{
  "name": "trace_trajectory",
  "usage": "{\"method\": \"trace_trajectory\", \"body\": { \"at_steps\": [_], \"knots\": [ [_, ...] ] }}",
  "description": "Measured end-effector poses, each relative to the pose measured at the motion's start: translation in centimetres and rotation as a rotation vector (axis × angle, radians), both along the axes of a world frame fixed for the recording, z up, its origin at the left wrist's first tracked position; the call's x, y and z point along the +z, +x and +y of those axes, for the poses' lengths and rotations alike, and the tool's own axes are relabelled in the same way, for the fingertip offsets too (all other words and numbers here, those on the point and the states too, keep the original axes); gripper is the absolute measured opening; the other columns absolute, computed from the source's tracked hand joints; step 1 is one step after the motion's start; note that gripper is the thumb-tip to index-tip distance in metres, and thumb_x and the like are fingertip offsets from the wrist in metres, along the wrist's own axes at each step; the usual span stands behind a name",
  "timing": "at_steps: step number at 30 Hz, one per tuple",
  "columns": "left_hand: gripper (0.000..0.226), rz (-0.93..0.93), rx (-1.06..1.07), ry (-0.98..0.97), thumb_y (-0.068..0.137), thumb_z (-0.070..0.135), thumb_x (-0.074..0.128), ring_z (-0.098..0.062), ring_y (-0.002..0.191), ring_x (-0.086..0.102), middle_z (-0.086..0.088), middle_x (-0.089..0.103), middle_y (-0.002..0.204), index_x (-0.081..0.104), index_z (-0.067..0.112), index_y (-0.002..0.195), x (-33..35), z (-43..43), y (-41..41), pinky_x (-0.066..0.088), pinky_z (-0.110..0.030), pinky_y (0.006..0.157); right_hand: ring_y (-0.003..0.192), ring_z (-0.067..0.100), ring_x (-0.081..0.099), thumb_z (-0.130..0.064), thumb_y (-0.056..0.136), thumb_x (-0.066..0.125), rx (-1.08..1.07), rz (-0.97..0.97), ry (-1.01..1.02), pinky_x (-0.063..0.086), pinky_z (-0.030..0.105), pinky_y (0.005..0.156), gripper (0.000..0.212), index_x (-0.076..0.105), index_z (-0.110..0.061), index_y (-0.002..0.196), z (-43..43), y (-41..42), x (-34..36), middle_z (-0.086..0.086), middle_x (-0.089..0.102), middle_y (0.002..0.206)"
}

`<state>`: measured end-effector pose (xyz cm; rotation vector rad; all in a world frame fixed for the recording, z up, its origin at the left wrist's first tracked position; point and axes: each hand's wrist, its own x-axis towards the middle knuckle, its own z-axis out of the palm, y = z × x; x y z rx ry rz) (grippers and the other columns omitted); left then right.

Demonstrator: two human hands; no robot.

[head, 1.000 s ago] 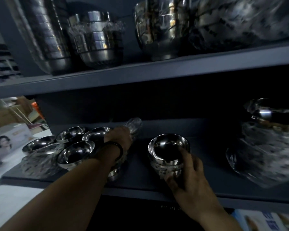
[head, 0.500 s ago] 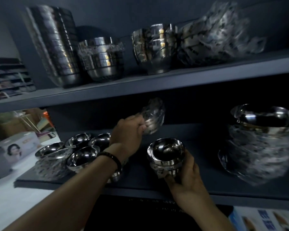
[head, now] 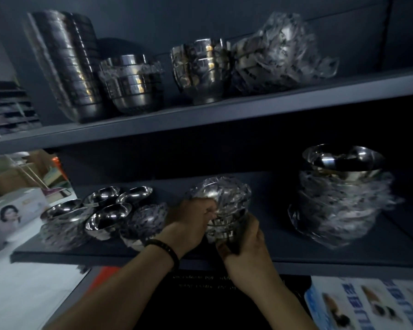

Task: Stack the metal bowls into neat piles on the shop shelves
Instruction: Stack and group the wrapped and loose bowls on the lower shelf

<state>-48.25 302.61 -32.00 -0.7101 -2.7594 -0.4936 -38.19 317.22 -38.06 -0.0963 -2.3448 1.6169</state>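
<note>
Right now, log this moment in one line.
left hand: holds plastic-wrapped bowl atop bowl stack | right hand: grips stack's base | place: lower shelf

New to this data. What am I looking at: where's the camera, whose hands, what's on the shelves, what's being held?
No robot here: a person works with bare hands. The single picture comes from a wide-angle camera on their head, looking forward and down. The left hand grips a plastic-wrapped bowl at the top of a small stack of bowls, which the right hand holds near its base. The stack stands on the lower shelf. To its left lie loose bowls, some wrapped. To its right is a wrapped pile with an open bowl on top. The upper shelf carries taller stacks.
</note>
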Motion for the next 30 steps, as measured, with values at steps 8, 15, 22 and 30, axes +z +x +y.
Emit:
{"method": "trace_trajectory", "body": {
  "at_steps": [8, 15, 22, 30],
  "knots": [
    [0.035, -0.166, -0.067, -0.02, 0.105, 0.02, 0.061, -0.013, 0.075, 0.054, 0.009, 0.054, 0.071, 0.052, 0.029, 0.072, 0.2, 0.6, -0.8, 0.044, -0.029, 0.07, 0.115, 0.01, 0.045, -0.021, 0.096, 0.063, 0.008, -0.001, 0.005, 0.039, 0.013, 0.078, 0.079, 0.016, -0.033, 0.158, 0.0, -0.7, -0.8, 0.0, 0.036, 0.153],
    [0.019, -0.119, -0.14, 0.033, 0.104, 0.018, 0.062, -0.01, 0.071, 0.049, 0.006, 0.052, 0.07, 0.066, 0.009, 0.088, 0.3, 2.3, -0.4, 0.035, -0.015, 0.059, 0.115, 0.01, 0.049, -0.024, 0.097, 0.064, -0.03, 0.013, 0.004, 0.041, 0.009, 0.073, 0.077, 0.017, -0.031, 0.157, 0.3, -0.8, -0.9, 0.001, 0.037, 0.154],
    [0.017, -0.159, -0.146, 0.079, 0.104, 0.014, 0.062, -0.007, 0.075, 0.057, 0.01, 0.06, 0.076, 0.071, 0.009, 0.09, -0.2, 4.2, -1.0, 0.041, -0.02, 0.07, 0.111, 0.01, 0.044, -0.019, 0.097, 0.065, -0.04, 0.009, 0.05, 0.038, 0.024, 0.093, 0.07, 0.025, -0.024, 0.154, 1.2, 0.0, -0.8, -0.001, 0.039, 0.142],
    [0.04, -0.005, -0.131, 0.234, 0.099, 0.018, 0.069, -0.005, 0.106, 0.065, 0.015, 0.067, 0.123, 0.058, 0.04, 0.13, -0.5, -3.0, 2.7, 0.053, -0.025, 0.093, 0.092, 0.022, 0.062, -0.023, 0.097, 0.062, -0.075, -0.012, 0.311, 0.047, 0.033, 0.073, 0.012, 0.056, -0.021, 0.106, -0.2, -0.3, -0.9, 0.005, 0.061, 0.108]
  ]
}}
